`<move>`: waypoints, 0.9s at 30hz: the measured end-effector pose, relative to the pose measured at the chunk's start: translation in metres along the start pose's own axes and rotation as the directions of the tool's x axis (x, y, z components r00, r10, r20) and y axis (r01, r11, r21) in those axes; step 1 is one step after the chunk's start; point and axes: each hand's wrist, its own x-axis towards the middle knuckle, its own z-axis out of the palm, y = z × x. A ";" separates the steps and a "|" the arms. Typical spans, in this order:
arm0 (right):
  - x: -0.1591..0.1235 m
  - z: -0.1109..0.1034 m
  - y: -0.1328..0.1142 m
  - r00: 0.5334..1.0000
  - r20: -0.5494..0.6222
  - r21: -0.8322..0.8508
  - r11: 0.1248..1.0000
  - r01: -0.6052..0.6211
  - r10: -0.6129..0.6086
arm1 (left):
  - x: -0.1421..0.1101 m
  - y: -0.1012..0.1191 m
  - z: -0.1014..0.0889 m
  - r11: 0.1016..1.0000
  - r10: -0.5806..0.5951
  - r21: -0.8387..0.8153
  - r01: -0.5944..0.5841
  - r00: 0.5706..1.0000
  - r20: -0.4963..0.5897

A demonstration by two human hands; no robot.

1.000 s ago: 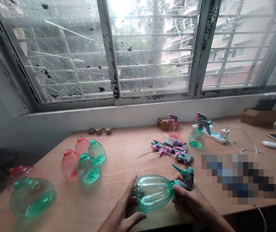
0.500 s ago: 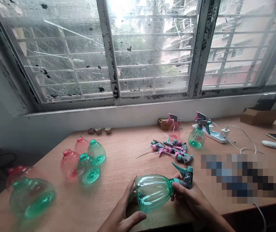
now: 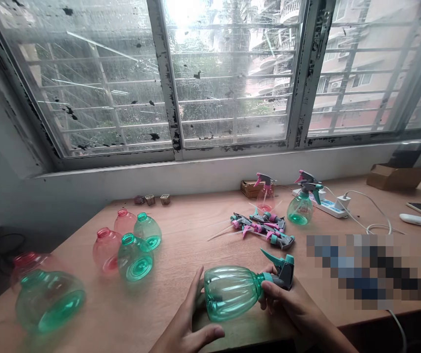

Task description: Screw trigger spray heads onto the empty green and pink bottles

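Note:
A clear green spray bottle (image 3: pixel 230 291) lies on its side over the front edge of the wooden table (image 3: pixel 192 245). My left hand (image 3: pixel 190 326) cups its round base, thumb below and fingers behind. My right hand (image 3: pixel 291 306) is closed around the neck, where a grey and teal trigger sprayer head (image 3: pixel 283 271) sits on the bottle.
Open-necked green and pink bottles (image 3: pixel 133 257) stand at the left, two more (image 3: pixel 46 299) at the front left corner. A pile of loose trigger heads (image 3: pixel 264 228) lies in the middle. Two assembled spray bottles (image 3: pixel 301 206), a power strip (image 3: pixel 330 207) and a cardboard box (image 3: pixel 396 176) are further back.
The bottle has shifted slightly left and tilted a little in my hands. My right hand has stayed on the neck.

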 end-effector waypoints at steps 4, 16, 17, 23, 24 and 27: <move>0.001 -0.002 0.002 1.000 0.012 -0.019 1.000 0.001 -0.001 | 0.002 0.007 0.001 0.999 -0.025 0.021 0.025 0.999 -0.026; 0.000 0.000 0.001 1.000 -0.004 -0.008 1.000 -0.001 0.001 | -0.002 0.012 0.005 0.994 -0.012 -0.112 0.011 1.000 -0.003; 0.000 0.000 0.002 1.000 -0.006 -0.005 1.000 -0.001 0.001 | -0.003 0.012 0.004 0.995 -0.006 -0.101 0.005 1.000 -0.007; 0.001 -0.001 0.005 1.000 0.012 0.011 1.000 0.010 -0.010 | 0.000 0.013 0.002 0.996 -0.021 -0.084 0.022 1.000 0.016; 0.001 -0.002 0.005 1.000 0.018 0.006 1.000 0.013 -0.013 | 0.001 0.012 0.002 0.996 -0.027 -0.084 0.028 1.000 0.010; 0.002 -0.003 0.005 1.000 0.022 0.005 1.000 0.009 -0.009 | 0.002 0.008 0.002 0.995 -0.040 -0.095 0.039 0.999 -0.005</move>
